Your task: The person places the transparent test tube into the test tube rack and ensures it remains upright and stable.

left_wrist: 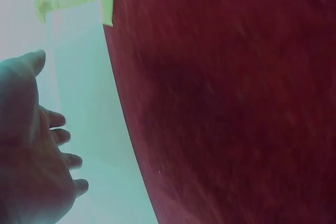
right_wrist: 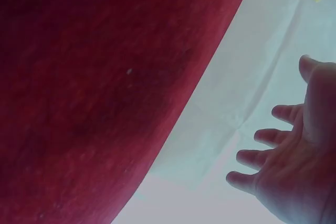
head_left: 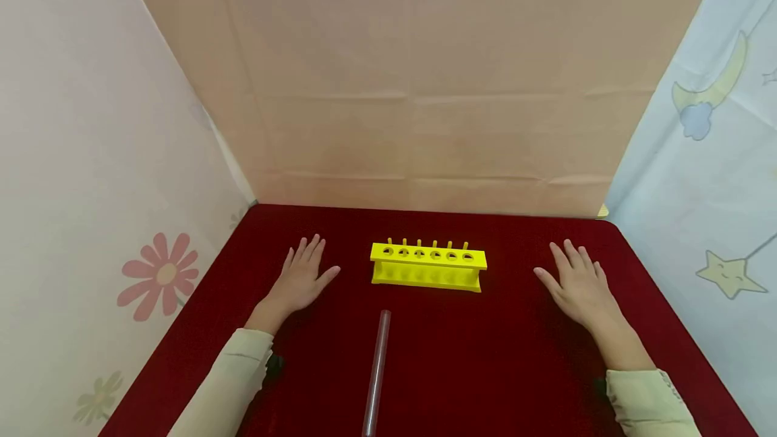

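The yellow rack (head_left: 427, 261) stands upright near the middle of the worktop (head_left: 473, 363), closer to its far edge than to the near side. A row of six round holes pierces its top shelf, six thin pegs rise along the back, and it looks like smooth, glossy plastic. Only the head view shows the clear tube (head_left: 378, 373), a slim, see-through cylinder lying just short of the rack, its lower end cut off by the frame. The left hand (head_left: 301, 280) is between rack and left edge, the right hand (head_left: 577, 288) between rack and right edge; both have fingers extended, thumbs spread, nothing held. The wrist views add the palm sides (and each catches just a piece of the rack).

Pale sleeves (head_left: 224, 383) cover the forearms. Deep-red, finely napped cloth covers the worktop, its far corners rounded. Behind the far edge rises a creased tan sheet (head_left: 413, 73); a pink flower (head_left: 165, 275) decorates the pale left wall, a yellow moon (head_left: 722, 83) and star (head_left: 732, 275) the right.
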Available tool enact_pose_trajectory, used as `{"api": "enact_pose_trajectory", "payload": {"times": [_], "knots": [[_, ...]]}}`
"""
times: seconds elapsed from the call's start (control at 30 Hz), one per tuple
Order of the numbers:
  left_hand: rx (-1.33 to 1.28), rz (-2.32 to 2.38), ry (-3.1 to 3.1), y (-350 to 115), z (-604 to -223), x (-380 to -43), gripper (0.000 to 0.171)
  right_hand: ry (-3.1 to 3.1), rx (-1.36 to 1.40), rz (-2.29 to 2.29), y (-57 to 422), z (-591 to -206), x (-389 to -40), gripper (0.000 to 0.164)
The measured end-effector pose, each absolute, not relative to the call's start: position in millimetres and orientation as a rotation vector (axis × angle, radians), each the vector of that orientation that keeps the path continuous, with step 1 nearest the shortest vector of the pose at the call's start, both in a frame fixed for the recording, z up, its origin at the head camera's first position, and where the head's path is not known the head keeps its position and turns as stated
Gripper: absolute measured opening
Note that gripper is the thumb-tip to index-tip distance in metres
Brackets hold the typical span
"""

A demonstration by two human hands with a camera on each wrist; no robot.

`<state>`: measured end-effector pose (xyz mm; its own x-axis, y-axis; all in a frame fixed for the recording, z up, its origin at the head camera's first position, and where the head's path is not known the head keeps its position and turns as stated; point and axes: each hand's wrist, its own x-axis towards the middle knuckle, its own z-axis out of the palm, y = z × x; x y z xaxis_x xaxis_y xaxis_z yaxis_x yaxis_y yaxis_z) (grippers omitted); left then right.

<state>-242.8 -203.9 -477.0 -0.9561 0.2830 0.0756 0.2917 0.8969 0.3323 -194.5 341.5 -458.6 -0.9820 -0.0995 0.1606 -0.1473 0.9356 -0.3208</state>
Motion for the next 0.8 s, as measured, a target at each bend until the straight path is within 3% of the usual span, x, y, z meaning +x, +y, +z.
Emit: {"api": "enact_pose_trajectory", "payload": {"times": [0.8], "knots": [[-0.543, -0.556, -3.084, -168, -476, -222, 0.075, -2.901, 0.249, 0.508, 315, -447, -194, 0.065]]}}
